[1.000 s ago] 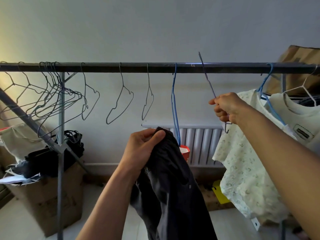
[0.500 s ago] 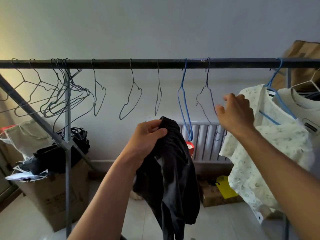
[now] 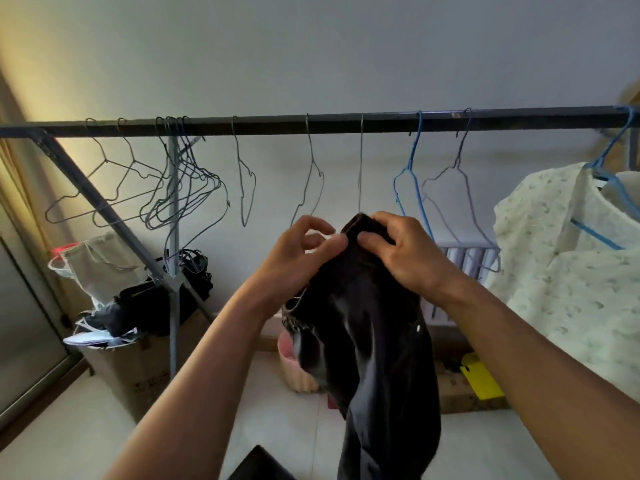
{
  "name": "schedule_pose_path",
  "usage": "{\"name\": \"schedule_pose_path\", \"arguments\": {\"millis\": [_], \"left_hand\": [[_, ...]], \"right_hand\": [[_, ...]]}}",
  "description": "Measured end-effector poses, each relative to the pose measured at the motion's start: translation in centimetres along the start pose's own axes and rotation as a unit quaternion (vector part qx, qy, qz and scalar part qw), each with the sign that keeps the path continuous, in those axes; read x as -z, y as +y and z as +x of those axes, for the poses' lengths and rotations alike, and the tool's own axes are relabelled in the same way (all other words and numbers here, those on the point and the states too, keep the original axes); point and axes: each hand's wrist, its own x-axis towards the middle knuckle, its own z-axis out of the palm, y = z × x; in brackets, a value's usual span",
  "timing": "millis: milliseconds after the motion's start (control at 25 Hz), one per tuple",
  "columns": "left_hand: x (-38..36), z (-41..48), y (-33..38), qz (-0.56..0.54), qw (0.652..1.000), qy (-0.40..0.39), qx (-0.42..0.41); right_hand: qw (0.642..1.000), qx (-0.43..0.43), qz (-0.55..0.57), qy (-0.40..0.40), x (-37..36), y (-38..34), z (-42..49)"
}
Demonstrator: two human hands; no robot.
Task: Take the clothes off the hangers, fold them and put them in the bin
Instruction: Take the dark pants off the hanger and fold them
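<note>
The fingers (image 3: 334, 241) of the left hand (image 3: 298, 258) pinch the top edge of a black, limp fabric garment (image 3: 367, 341). The fingers (image 3: 372, 237) of the right hand (image 3: 407, 259) curl over the same edge just beside them, so both hands grip it. The garment hangs free below the hands, off any hanger, in front of the dark metal clothes rail (image 3: 311, 123). Below it on the floor stands a pink ribbed bin (image 3: 294, 372), partly hidden by the cloth. Empty grey wire hangers (image 3: 187, 195) and an empty blue wire hanger (image 3: 412, 181) hang on the rail. At the right, a pale floral shirt (image 3: 561, 271) hangs on another blue hanger (image 3: 609, 161). A brown cardboard box (image 3: 138, 368) sits at the left.
</note>
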Motion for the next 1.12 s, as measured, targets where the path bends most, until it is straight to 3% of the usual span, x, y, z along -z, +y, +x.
{"name": "schedule_pose_path", "arguments": {"millis": [120, 200, 360, 560, 800, 1120], "left_hand": [[3.9, -1.8, -3.0, 0.114, 0.984, -0.136, 0.015], [5.8, -2.8, -4.2, 0.199, 0.966, -0.165, 0.011], [8.6, -2.5, -3.8, 0.293, 0.951, -0.071, -0.074], [10.3, -1.9, -1.8, 0.334, 0.937, 0.04, -0.096], [11.9, -1.6, 0.5, 0.413, 0.904, 0.035, -0.102], [12.7, -1.5, 1.8, 0.48, 0.87, 0.072, -0.085]], "right_hand": [[0.986, -0.025, 0.165, 0.02, 0.7, -0.8, 0.5], [0.977, -0.024, 0.212, 0.014, 1.4, -1.1, 0.5], [0.982, -0.019, 0.189, 0.014, 1.3, -0.6, 0.6], [0.996, 0.017, 0.08, 0.04, 1.1, 0.2, 0.5], [0.986, 0.06, -0.107, -0.109, 1.7, -0.2, 1.2], [0.974, 0.073, -0.17, -0.13, 0.2, 0.1, 1.9]]}}
